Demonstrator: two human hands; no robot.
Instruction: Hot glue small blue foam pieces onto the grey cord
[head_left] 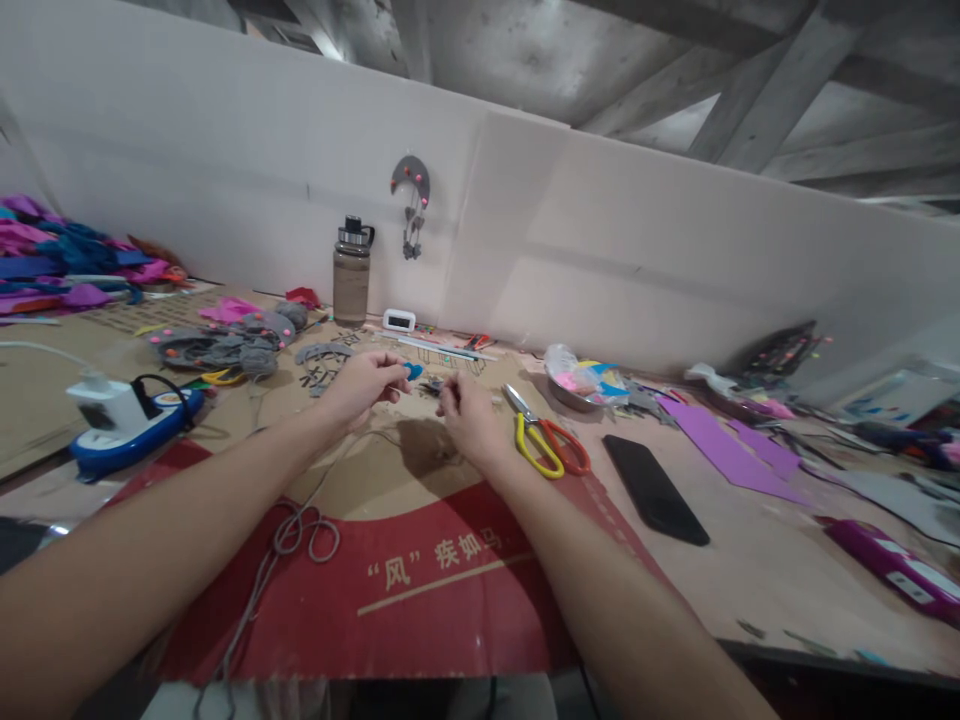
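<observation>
My left hand (369, 388) is over the middle of the cardboard, thumb and fingers pinched on a small blue piece (412, 371) that looks like felt. Beside it, my right hand (471, 418) is closed with curled fingertips. A small dark item (431, 386) shows by those fingertips, too small to name, and I cannot tell what the fingers hold. Grey yarn (304, 525) runs from near my hands across the cardboard and loops down over its front edge. To the right of my right hand lie scissors (544, 440) with one yellow and one orange handle.
A cardboard sheet (450, 610) with a red front covers the table's middle. Around it are a phone (654, 490), a bowl (577, 400), a bottle (351, 275), grey felt pieces (225, 345) and a blue power strip (139, 440). A grey moon ornament (411, 178) hangs on the wall.
</observation>
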